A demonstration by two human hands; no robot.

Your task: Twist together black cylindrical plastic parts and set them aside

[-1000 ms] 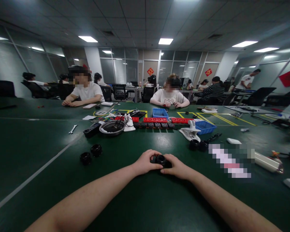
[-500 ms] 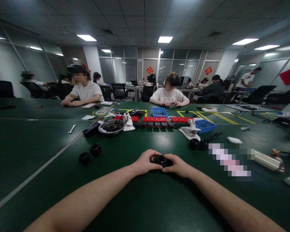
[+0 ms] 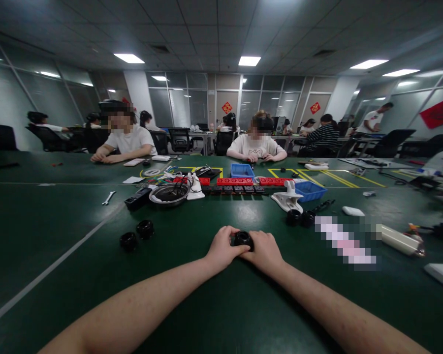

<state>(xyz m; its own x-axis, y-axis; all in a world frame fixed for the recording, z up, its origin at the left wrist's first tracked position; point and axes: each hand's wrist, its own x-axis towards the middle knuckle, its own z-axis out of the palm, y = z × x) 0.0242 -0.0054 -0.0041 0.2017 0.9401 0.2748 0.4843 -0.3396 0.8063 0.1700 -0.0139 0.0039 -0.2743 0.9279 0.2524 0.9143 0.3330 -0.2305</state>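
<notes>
A small black round part sits on the green table straight in front of me. My left hand grips it from the left and my right hand from the right, fingers curled around it so only its ringed top shows. Two more black round parts lie to the left, apart from my hands. Another pair of black round parts lies to the right.
Further back stand a metal bowl, red and black socket strips, two blue bins, a white clamp, a wrench and a white cylinder. Two people sit across the table; others work behind them.
Both hands with the black part have shifted slightly away from me and closed tighter together around it. The view has tilted a little.
</notes>
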